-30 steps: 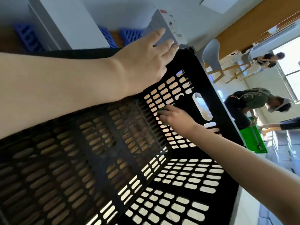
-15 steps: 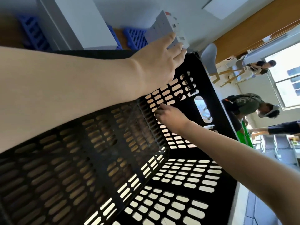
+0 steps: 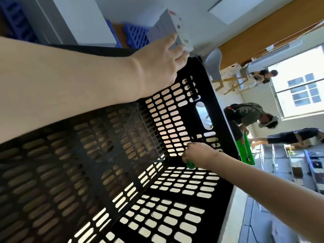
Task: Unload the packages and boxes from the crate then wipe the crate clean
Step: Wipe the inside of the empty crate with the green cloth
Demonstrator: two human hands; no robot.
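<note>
Crate (image 3: 220, 111): black, slotted walls and floor, fills most of the view and is seen from above, tilted in the frame. Only the right hand and a cloth are seen inside it. Light is passed through the slots of the right-hand wall and floor.

Left hand (image 3: 163, 65): placed on the far rim near the far right corner. Fingers are bent over the edge, so the rim is gripped; fingertips are mostly hidden.

Right hand (image 3: 198, 155): reached down inside, against the slotted far wall just below the handle slot, near where that wall meets the floor. Fingers are curled and a green cloth (image 3: 190, 164) is pinched in them; only a small part of the cloth is shown under the hand.

Just beyond the far rim: a grey box (image 3: 166, 27), partly covered by the left fingers, a white box (image 3: 82, 20) to its left, and blue crates (image 3: 136, 35) between them. Far right: people bent over a green crate (image 3: 245, 153), well apart from the black one.
</note>
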